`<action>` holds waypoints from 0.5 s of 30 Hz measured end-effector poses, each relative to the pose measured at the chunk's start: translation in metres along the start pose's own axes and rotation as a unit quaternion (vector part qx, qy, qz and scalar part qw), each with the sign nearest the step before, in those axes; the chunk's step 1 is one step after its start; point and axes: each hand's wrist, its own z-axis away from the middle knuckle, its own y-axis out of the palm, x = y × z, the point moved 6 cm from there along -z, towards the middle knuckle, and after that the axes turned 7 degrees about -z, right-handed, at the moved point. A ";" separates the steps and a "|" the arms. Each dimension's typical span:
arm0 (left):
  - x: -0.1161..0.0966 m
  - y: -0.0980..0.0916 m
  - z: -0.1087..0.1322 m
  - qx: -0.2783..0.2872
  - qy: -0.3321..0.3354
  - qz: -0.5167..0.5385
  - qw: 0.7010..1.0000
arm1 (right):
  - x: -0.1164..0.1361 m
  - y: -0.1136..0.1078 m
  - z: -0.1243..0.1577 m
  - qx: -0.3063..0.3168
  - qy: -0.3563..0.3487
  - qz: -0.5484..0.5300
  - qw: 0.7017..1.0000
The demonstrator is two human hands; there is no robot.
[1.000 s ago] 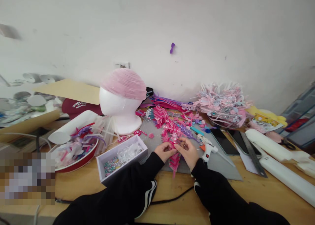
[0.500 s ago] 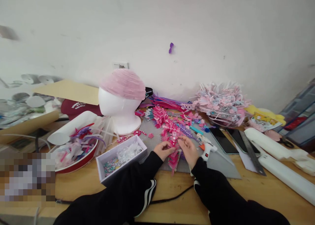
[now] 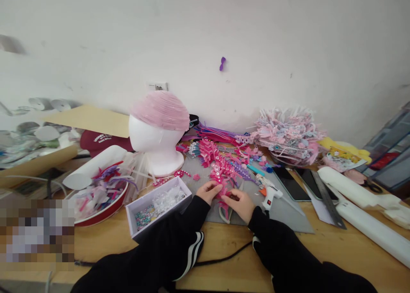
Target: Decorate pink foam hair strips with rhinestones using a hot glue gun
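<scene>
A bright pink, leafy-fringed strip [image 3: 224,168] with round clear gems down its middle lies across the grey mat [image 3: 282,218]. My left hand [image 3: 209,193] pinches its near part from the left, thumb and fingers closed. From the right my right hand [image 3: 241,205] pinches the same strip, fingertips close to those of the left. A small pale loop [image 3: 225,215] shows below the fingers, partly hidden. Right of my right hand lies a white hot glue gun [image 3: 270,197]. Left of my left hand stands a white box [image 3: 133,224] with beads and clear gems.
A white mannequin head [image 3: 153,147] wears a pink cap. A red-rimmed bowl [image 3: 105,216] of ribbon scraps is at left. Pink hair pieces [image 3: 288,133] are heaped behind. Phones [image 3: 290,182], a metal ruler [image 3: 328,201] and white rolls [image 3: 374,224] lie right. A black cable [image 3: 224,259] crosses the front.
The near end of the pink strip has drawn up between my fingers and no longer hangs down toward me. The pale loop now shows beneath it. My right hand has dropped slightly.
</scene>
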 end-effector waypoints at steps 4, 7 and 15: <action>0.006 0.003 -0.002 0.031 -0.020 0.012 0.999 | 0.001 -0.002 -0.001 -0.018 -0.019 0.001 1.000; 0.014 0.008 -0.003 0.070 -0.036 0.008 0.997 | -0.002 -0.003 -0.003 -0.020 -0.018 0.021 0.999; 0.014 0.002 -0.005 0.024 -0.089 0.032 0.995 | 0.040 -0.016 0.000 -0.087 -0.106 0.300 0.944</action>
